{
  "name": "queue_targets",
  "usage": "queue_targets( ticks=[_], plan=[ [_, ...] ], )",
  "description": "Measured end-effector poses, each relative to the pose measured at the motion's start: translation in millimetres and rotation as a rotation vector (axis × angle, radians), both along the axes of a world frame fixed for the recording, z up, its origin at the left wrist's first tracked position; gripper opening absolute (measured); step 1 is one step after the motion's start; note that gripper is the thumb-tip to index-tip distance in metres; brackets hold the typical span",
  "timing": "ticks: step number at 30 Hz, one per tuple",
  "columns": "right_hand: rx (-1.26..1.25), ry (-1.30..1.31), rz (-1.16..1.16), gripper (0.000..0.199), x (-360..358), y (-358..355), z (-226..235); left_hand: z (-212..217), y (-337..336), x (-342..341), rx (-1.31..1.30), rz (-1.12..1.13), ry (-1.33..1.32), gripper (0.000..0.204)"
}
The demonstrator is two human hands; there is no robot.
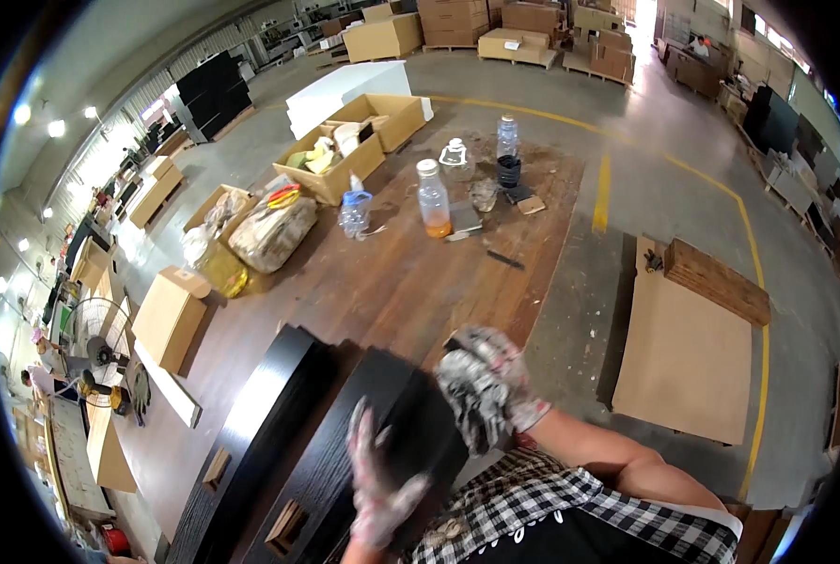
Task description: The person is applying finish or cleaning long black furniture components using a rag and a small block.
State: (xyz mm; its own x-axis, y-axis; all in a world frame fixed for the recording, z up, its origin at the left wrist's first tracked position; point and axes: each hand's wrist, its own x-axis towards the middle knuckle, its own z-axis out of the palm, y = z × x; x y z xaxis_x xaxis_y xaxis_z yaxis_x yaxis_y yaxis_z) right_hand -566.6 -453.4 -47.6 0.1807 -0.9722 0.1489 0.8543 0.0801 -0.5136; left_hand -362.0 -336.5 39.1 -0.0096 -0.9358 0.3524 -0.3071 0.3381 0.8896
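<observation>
Our left grip (379,484), fingers spread and clasping nothing, lies against the nearer black piece (396,399) at our side of the desk (439,305), while our right grip (512,371) bunches closed around a grey-white rag (474,404) by that piece's end. If we rub hard with so loose a brace, the piece could slide, knock its black neighbour (262,399) and scuff both.

Panels (262,404) side by side on table (401,305); bottles (434,202) behind; drill (103,392) left.
</observation>
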Motion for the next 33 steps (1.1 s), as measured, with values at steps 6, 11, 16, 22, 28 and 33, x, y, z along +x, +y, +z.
queue_targets(
  ticks=[6, 11, 16, 22, 28, 33],
  plan=[
    [-0.082, 0.538, -0.074, 0.039, -41, -43, 42, -51, -121, -146, 0.389, 0.011, 0.824, 0.076],
    [0.287, 0.25, -0.058, 0.02, -87, -105, 24, -84, -160, -143, 0.416, -0.006, 0.838, 0.047],
    [0.492, 0.295, 0.228, 0.017, -119, -136, 0, -95, -208, -145, 0.599, -0.105, 0.646, 0.045],
    [-0.289, 1.447, 0.159, 0.049, -138, -180, -14, -100, -260, -169, 0.365, -0.178, 0.539, 0.05],
    [0.088, 0.966, 0.43, 0.03, -193, -290, -11, -115, -330, -202, 0.538, -0.13, 0.887, 0.053],
    [-0.144, 1.52, -0.302, 0.03, -268, -443, 5, -109, -401, -259, 0.59, -0.042, 0.866, 0.05]
  ],
)
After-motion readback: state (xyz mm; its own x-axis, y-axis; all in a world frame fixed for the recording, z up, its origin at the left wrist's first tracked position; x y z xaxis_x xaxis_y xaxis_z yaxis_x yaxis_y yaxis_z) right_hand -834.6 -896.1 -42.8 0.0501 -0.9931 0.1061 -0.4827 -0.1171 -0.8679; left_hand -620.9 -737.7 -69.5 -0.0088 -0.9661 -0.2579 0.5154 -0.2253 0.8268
